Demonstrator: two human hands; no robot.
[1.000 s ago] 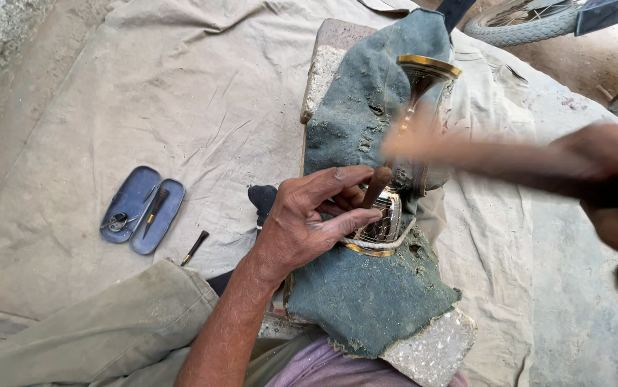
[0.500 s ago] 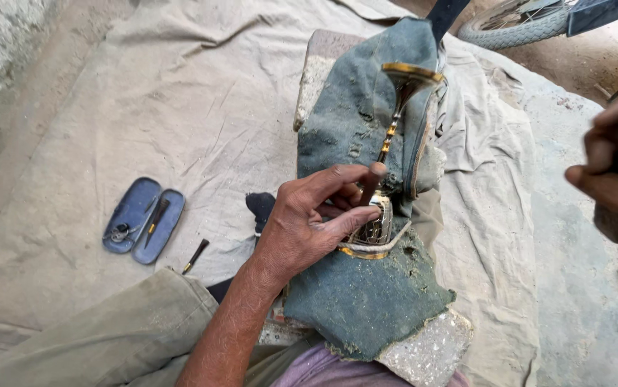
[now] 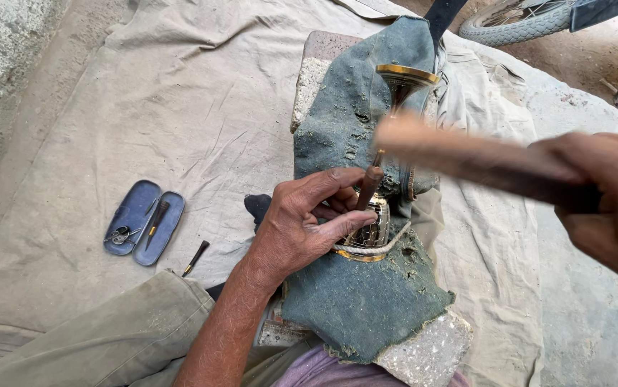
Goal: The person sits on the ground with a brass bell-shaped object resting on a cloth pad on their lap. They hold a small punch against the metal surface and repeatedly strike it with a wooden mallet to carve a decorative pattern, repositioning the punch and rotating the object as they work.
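left hand pinches a small punch upright against brass vessel, which lies on blue-green cloth over stone block. right hand grips a blurred wooden mallet above punch. open blue case near sheet's left edge.

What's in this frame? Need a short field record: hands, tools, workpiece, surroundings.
left hand: fingers pinch a short dark punch, tip set on the workpiece
right hand: grips a wooden mallet, motion-blurred, above the punch
workpiece: brass goblet-shaped vessel, lying on its side
support: blue-green cloth draped over a stone block
ground: beige tarp
side items: open blue case with small tools; loose tool beside it
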